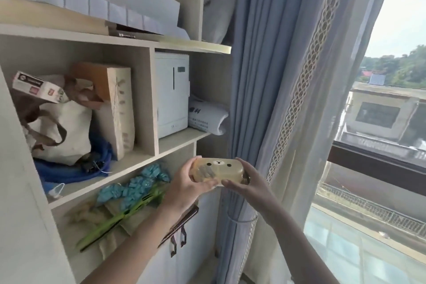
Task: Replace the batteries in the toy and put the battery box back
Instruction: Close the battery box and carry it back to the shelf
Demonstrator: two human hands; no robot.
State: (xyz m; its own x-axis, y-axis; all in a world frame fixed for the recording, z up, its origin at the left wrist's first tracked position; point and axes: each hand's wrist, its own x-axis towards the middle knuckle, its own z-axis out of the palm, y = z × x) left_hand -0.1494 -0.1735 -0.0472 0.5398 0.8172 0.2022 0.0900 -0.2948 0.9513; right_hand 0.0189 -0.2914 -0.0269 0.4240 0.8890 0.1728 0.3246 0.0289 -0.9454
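Battery box (217, 173) up in both my hands, centre frame, bear face on translucent lid, batteries dimly inside. Left hand (190, 185) curled round its left end, right hand (245, 183) cupping right end and underside. Shelf unit (147, 157) from 9 to 12 o'clock. Blue artificial flowers (138, 185) at 8 o'clock beside left wrist. White appliance (171, 94) at 11. Canvas bag (62, 131) at 9. Blue curtain (258, 76) at 1, window (380, 122) at 3.

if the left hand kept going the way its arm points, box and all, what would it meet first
Probably the blue curtain or the shelf edge beside it. The left hand, gripping the bear box together with the right hand, points up and right; depth is unclear.
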